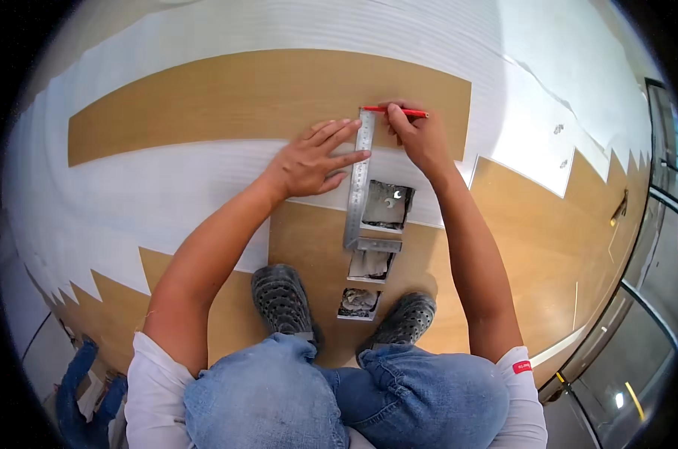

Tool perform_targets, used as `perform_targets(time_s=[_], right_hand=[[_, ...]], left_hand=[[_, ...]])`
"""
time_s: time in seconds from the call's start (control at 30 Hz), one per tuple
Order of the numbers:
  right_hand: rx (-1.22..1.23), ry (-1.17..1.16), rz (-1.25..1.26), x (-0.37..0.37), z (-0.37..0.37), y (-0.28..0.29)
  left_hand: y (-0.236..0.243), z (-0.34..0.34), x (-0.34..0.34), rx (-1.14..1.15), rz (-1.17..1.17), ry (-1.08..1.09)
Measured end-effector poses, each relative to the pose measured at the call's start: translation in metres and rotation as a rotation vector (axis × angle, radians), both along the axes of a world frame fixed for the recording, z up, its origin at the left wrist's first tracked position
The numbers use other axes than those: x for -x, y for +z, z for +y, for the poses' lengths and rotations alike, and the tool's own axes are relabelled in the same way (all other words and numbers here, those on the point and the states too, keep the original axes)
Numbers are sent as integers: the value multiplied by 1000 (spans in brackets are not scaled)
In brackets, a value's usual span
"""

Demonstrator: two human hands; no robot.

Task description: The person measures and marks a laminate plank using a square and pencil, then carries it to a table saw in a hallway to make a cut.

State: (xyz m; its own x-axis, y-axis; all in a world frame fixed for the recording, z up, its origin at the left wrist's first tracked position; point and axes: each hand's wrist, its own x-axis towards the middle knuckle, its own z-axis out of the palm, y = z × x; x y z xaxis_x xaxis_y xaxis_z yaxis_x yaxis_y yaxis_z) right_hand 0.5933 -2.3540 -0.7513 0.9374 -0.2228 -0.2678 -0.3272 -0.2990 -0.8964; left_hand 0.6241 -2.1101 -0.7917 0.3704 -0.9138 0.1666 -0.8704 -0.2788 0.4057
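Observation:
My left hand (313, 161) lies with fingers spread, its fingertips on a metal carpenter's square (354, 187) and the curved-looking wood-tone plank (204, 93). The square's long blade runs up onto the plank; its short arm crosses between cut openings below. In my right hand (417, 138) is a red pencil (410, 113), its tip at the upper end of the blade, on the plank. Below the hands are three square cutouts (387, 203) with rough grey insides, in a column.
White underlay (204, 176) surrounds the plank. Zigzag-edged flooring (533, 247) spreads below and right, with a small tool (619, 206) on it. My shoes (279, 295) flank the cutouts. Glazed metal frames (638, 352) line the right edge; blue denim, perhaps clothing, lies at lower left (81, 389).

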Motion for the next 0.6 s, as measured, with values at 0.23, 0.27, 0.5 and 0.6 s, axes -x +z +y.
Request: perform_targets(time_s=[0.23, 0.27, 0.5, 0.6], right_hand=[[-178, -122, -122, 13, 14, 5], [-194, -159, -133, 22, 12, 8], [443, 127, -145, 140, 68, -18], [572, 83, -153, 146, 105, -13]], left_hand=[[2, -3, 1, 1, 8, -10], [1, -1, 1, 0, 17, -8], [4, -2, 2, 51, 7, -7], [4, 3, 4, 30, 0, 1]])
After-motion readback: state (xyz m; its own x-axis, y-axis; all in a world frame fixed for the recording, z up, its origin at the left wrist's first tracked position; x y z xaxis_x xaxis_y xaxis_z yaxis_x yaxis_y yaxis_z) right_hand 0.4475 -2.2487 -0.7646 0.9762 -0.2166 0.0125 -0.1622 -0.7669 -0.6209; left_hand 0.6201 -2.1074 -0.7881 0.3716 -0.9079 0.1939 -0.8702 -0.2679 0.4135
